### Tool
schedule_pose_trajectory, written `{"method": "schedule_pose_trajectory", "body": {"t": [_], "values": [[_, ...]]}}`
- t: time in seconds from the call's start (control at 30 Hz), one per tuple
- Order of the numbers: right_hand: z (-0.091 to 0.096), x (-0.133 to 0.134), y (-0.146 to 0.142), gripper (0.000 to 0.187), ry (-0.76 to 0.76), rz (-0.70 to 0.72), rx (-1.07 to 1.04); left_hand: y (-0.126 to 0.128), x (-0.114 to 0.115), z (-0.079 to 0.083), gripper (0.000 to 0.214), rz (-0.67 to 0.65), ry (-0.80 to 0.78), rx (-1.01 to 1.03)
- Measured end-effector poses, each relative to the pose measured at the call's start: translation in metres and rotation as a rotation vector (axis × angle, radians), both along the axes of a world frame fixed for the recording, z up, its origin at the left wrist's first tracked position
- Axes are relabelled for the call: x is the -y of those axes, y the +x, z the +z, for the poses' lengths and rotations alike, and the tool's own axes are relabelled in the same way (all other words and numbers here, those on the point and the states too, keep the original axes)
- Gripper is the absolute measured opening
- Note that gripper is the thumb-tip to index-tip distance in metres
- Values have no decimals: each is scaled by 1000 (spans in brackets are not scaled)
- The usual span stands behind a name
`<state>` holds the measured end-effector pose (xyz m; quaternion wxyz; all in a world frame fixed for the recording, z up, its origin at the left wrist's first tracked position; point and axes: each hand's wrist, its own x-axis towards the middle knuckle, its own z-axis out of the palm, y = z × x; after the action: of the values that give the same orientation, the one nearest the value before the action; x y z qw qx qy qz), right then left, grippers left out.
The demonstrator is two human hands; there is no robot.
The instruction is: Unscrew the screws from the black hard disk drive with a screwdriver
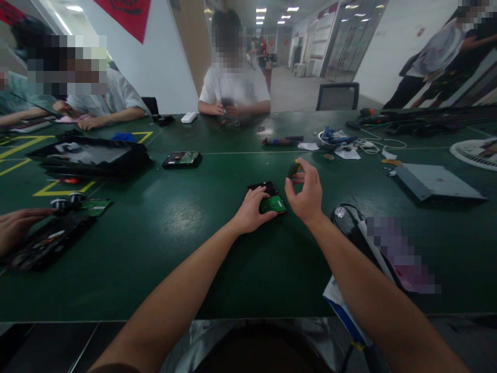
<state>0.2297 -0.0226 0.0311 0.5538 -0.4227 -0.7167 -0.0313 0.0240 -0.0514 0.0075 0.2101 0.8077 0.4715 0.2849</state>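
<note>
Far left of the fingers: a co-worker's hand [17,225] on an opened drive [46,243], well apart, no clash risk. Left hand [254,210]: fingers loosely spread, laid on the left part of the hard drive [274,201], which lies flat on the desk [174,228], green board up. That's a press, not a grip. The desk looks slick, so a sideways push could skate the drive out from under the fingertips. Bare skin on a bare board: static or a smeared contact is my worry. Right hand [306,194] hovers just right of and above the drive, thumb and forefinger pinching a screwdriver [294,170] by its handle, other fingers curled. Light pinch, so the tool could slip and drop onto the board. Can't see: the tool's tip (behind the fingers), whether it touches the drive, any screws on the board (too small). Drive's left edge is under the left fingers. Right of the right fingers, a black bag [349,225] sits near the wrist; the forearm could snag it. Grey box [435,182] farther right, well apart.
</note>
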Motion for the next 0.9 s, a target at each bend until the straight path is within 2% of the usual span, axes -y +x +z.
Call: {"method": "schedule_pose_trajectory", "body": {"t": [0.6,0.9], "values": [[0,0,1,67,-28,5,-25,0,-1,-3,57,-1,23,-1],[1,1,-1,66,-9,36,-24,1,1,2,57,2,2,-1]]}}
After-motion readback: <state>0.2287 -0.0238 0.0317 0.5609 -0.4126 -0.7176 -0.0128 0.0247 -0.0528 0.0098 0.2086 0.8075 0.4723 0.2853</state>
